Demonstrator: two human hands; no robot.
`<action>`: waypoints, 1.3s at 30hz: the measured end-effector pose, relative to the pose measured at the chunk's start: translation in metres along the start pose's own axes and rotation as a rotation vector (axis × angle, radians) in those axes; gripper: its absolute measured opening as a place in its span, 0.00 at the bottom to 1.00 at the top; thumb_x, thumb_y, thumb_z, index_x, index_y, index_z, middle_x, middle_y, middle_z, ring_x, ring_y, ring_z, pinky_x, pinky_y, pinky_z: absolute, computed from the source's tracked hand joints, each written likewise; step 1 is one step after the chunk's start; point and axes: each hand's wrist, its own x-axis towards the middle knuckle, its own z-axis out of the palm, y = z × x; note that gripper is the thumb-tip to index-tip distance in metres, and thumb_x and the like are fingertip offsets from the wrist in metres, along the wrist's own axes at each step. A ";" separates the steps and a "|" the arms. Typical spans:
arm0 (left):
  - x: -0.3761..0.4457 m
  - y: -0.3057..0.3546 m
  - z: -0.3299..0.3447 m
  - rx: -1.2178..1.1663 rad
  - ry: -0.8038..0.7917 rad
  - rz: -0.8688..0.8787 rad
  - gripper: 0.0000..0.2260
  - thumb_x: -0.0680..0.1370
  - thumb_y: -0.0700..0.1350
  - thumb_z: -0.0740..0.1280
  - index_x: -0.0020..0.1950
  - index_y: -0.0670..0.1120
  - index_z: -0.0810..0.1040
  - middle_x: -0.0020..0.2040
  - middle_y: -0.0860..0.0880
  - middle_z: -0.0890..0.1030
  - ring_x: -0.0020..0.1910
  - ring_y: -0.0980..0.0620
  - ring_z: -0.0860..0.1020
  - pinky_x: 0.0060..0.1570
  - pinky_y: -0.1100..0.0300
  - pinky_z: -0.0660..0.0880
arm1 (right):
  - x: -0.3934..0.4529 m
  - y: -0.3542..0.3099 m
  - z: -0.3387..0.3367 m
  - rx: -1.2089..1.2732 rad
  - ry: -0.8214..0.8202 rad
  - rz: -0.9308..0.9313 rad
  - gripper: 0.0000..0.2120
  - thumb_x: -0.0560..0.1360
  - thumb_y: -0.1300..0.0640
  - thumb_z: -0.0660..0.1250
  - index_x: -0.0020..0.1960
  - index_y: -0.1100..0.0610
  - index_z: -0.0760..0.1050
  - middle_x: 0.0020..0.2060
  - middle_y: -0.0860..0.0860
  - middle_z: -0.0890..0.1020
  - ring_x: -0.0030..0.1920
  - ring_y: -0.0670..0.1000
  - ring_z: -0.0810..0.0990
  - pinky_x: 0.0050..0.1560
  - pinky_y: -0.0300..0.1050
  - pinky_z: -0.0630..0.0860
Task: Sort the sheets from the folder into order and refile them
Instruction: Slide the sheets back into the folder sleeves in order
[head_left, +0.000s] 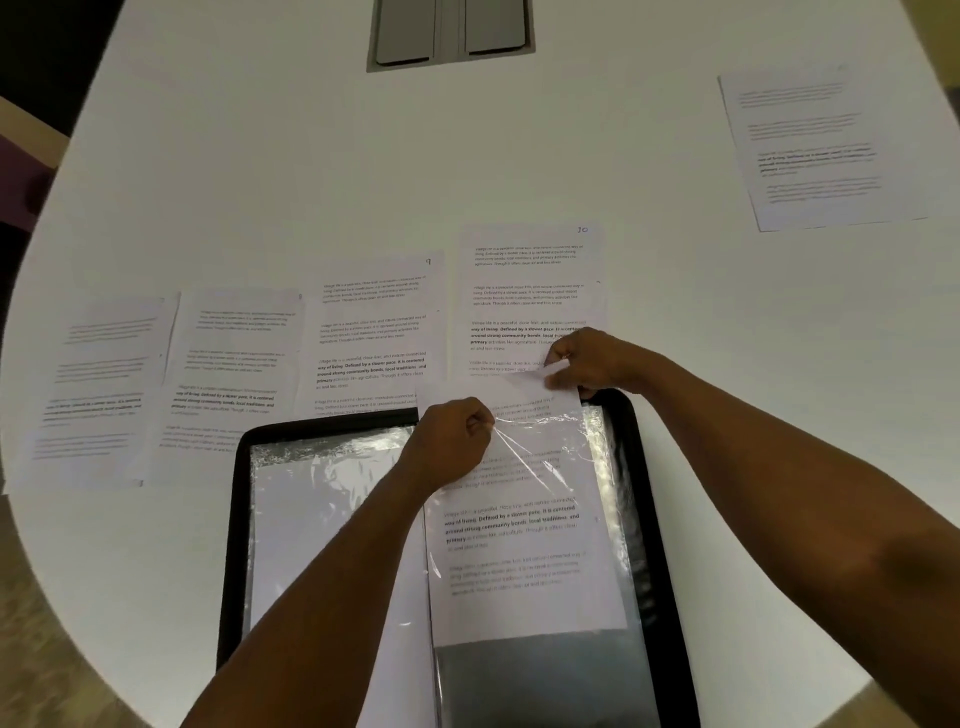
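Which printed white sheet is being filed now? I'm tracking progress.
The printed white sheet half inside the folder's clear plastic sleeve, pinched by the right hand; the others lie loose on the table.

On the sheet (532, 291) just above your right hand (592, 364) you can read a handwritten "10" in its top right corner. The sheet (376, 332) to its left carries a handwritten "9" in the same corner. Both sheets, and the sheet in the sleeve (519, 525) of the folder, show a bold printed passage: "way of living. Defined by a slower pace, it is centered around strong community bonds, local traditions, and primary". The finer print around it is too blurred for you to read, as is the text on the other sheets.
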 end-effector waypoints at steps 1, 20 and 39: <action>0.000 0.000 0.000 0.001 0.003 0.003 0.05 0.77 0.40 0.66 0.51 0.44 0.81 0.43 0.54 0.79 0.40 0.62 0.74 0.39 0.79 0.67 | 0.000 -0.001 0.000 -0.002 0.008 -0.022 0.08 0.72 0.59 0.74 0.50 0.61 0.81 0.43 0.55 0.82 0.41 0.53 0.82 0.45 0.49 0.82; 0.004 0.001 0.006 -0.026 0.011 0.007 0.05 0.77 0.42 0.66 0.50 0.46 0.81 0.44 0.53 0.82 0.43 0.57 0.78 0.44 0.65 0.74 | -0.005 -0.016 0.015 -0.451 -0.437 -0.129 0.07 0.75 0.57 0.71 0.51 0.50 0.85 0.40 0.38 0.83 0.45 0.40 0.79 0.58 0.40 0.74; -0.047 0.013 0.018 -0.108 0.142 -0.047 0.23 0.78 0.43 0.67 0.72 0.46 0.68 0.71 0.50 0.70 0.70 0.52 0.67 0.63 0.68 0.62 | -0.133 0.060 0.100 -0.083 0.322 0.105 0.22 0.76 0.40 0.65 0.35 0.55 0.67 0.31 0.48 0.74 0.31 0.45 0.72 0.31 0.37 0.64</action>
